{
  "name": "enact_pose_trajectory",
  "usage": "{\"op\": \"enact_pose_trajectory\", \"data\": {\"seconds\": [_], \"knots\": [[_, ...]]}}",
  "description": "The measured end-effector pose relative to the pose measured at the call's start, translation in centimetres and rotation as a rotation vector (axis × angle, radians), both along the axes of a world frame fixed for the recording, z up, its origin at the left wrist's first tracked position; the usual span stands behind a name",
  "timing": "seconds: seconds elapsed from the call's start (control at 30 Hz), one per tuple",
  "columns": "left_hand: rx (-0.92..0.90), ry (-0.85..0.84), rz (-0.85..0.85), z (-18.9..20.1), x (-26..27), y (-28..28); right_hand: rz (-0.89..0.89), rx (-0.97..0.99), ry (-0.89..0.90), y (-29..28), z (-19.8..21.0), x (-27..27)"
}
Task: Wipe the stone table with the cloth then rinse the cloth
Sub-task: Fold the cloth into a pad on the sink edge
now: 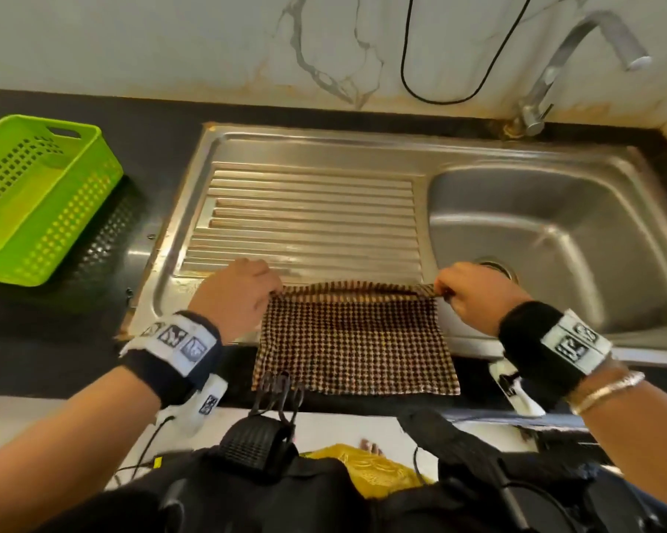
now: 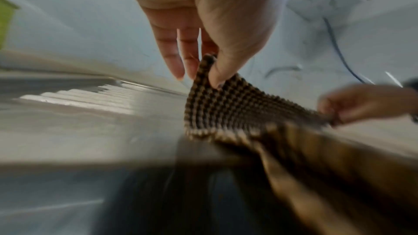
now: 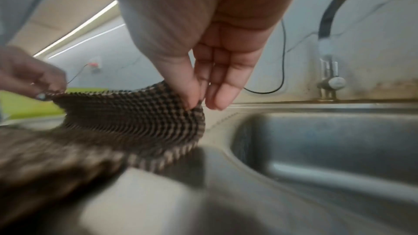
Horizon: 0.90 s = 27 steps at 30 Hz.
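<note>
Left hand [image 1: 235, 298] and right hand [image 1: 474, 296] each pinch a far corner of the cloth [image 1: 356, 340], draped between them over the surface's front edge. Keep both pinches firm and level while lifting.

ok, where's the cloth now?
Head view, bottom centre: cloth draped over the sink's front rim beside the basin, far corners pinched by left hand and right hand.

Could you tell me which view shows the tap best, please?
The head view: the tap shows whole, from base to spout, against the wall. The right wrist view shows it too, blurred, its spout tip cut off. The left wrist view shows none of it.
</note>
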<state>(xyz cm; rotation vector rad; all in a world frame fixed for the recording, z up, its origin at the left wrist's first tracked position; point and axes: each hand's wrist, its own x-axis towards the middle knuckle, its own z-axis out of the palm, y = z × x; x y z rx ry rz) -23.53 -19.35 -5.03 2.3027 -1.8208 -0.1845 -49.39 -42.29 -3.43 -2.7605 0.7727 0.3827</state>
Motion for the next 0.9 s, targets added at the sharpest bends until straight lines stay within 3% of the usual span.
{"op": "enact_pose_trajectory", "data": {"seconds": [0.1,0.2,0.3,0.43,0.5,0.63,0.73,0.9], "knots": [[0.095,-0.091,-0.148,-1.2,-1.3,2.2,0.172,-0.055,0.055,2.2,-0.7,-2.2],[0.163,-0.145,-0.17,-2.3,-1.5,2.6,0.233,-0.094,0.127,2.8,-1.4,-2.7],[0.182,-0.087,-0.089,-2.5,-2.6,2.2,0.206,-0.098,0.071,2.3,-1.6,-2.9],[0.178,0.013,0.088,-1.1,-3.0,1.2,0.218,-0.129,0.148,2.7,-1.6,-3.2],[0.182,-0.051,0.07,-0.5,-3.4,0.5,0.216,-0.144,0.139,3.1,-1.5,-3.2],[0.411,-0.24,-0.067,-0.4,-4.3,0.5,0.228,-0.16,0.137,3.4,-1.2,-3.3],[0.517,-0.256,-0.076,0.0,-3.7,1.4,0.289,-0.219,0.142,3.9,-1.2,-3.6],[0.656,-0.384,-0.14,1.2,-3.5,1.4,0.253,-0.075,0.195,3.6,0.3,-3.1]]}}
